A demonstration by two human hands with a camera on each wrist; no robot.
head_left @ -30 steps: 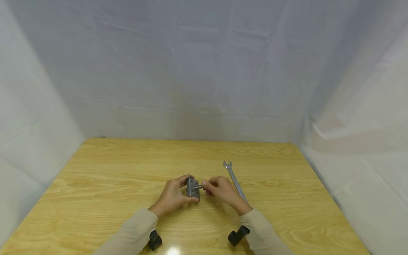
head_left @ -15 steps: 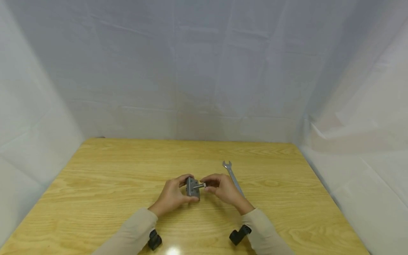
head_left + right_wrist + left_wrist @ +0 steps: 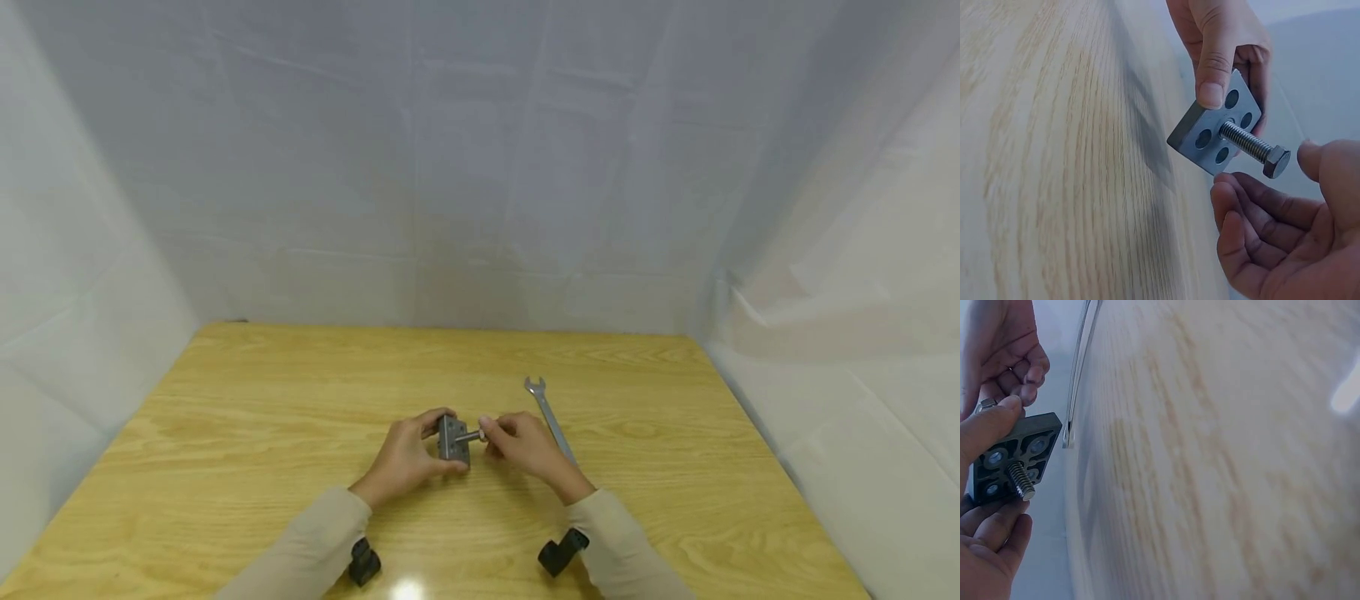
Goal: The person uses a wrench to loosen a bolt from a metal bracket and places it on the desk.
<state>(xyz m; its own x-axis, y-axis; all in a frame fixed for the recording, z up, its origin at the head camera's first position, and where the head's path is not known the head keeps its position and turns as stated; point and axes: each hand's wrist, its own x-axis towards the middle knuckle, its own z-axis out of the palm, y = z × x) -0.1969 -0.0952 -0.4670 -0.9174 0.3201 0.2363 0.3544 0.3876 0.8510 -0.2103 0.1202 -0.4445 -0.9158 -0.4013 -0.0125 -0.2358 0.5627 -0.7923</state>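
My left hand (image 3: 405,462) grips a square grey plate (image 3: 453,439) by its edges, thumb on one side and fingers on the other. The plate has several round holes, and its other face is ribbed in the left wrist view. A hex bolt (image 3: 1250,145) runs through the plate's middle, its threaded end (image 3: 1020,480) sticking out on the ribbed side. Beside the bolt head (image 3: 1277,162) is my right hand (image 3: 525,450). In the right wrist view its thumb stands a little apart from the head, and its fingers bend loosely below.
An open-end wrench (image 3: 551,421) lies on the wooden table (image 3: 300,375), just beyond my right hand, which hides its near end. White sheeting (image 3: 480,167) hangs behind the table and on both sides.
My right hand's fingers were at the bolt head, then spread around it, and now the thumb has shifted beside it again. The left hand and plate have stayed almost still.
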